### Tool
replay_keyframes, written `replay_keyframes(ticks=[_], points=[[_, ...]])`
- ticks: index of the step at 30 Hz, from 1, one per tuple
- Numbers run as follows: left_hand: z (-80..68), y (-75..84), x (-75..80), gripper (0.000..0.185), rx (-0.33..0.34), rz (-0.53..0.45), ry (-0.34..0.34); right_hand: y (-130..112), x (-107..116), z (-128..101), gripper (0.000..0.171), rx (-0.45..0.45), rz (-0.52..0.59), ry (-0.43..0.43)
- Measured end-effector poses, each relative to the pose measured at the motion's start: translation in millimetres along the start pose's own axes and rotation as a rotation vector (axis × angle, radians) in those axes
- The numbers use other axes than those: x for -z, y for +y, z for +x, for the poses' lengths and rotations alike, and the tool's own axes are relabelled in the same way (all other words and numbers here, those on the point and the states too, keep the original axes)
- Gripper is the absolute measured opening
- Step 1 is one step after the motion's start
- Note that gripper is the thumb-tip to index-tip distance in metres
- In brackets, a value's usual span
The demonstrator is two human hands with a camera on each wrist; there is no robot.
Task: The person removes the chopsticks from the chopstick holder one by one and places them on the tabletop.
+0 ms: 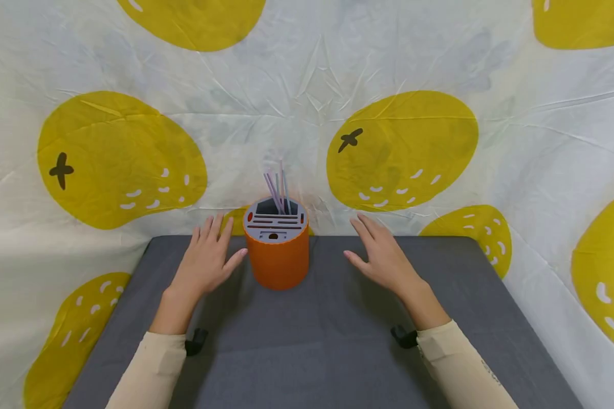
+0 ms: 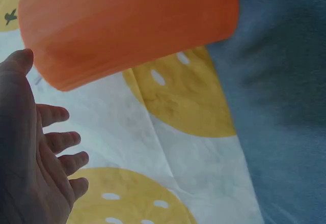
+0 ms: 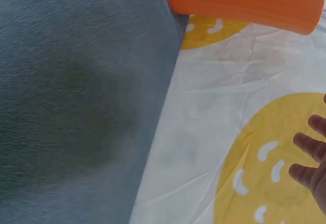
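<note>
An orange cylindrical holder (image 1: 278,258) with a grey slotted top stands upright at the far middle of the grey table (image 1: 327,346). Several thin pastel straws (image 1: 278,190) stick up out of its rear opening. My left hand (image 1: 210,258) lies open just left of the holder, its thumb close to the orange wall, holding nothing. My right hand (image 1: 381,255) hovers open to the right, a short gap away from the holder. The left wrist view shows the orange holder (image 2: 132,25) above my spread left fingers (image 2: 58,142). In the right wrist view the holder (image 3: 244,0) sits at the top and my fingertips (image 3: 310,155) at the right edge.
A white cloth with big yellow fruit prints (image 1: 404,147) hangs behind and around the table, touching its far edge right behind the holder. Black wrist straps (image 1: 404,336) show at both cuffs. The grey surface stretches toward me in front of the holder.
</note>
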State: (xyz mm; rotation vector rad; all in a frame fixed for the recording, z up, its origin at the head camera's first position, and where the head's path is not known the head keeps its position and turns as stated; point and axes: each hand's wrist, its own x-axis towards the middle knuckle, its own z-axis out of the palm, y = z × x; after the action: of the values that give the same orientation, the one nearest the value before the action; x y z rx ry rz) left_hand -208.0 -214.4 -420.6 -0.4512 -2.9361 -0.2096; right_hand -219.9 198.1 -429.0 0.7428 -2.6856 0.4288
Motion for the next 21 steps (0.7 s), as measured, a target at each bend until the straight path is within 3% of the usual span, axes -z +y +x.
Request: replay_keyframes(ticks=[11,21], points=[[18.0,9.3,17.8,0.085,-0.031,-0.042,-0.005,-14.0,13.0,40.3,0.076,-0.014,0.108,-0.058],[38.1,19.2,21.0,0.079,-0.074,-0.058,0.015,-30.3,15.1,81.0,0.071,-0.002,0.196,-0.097]])
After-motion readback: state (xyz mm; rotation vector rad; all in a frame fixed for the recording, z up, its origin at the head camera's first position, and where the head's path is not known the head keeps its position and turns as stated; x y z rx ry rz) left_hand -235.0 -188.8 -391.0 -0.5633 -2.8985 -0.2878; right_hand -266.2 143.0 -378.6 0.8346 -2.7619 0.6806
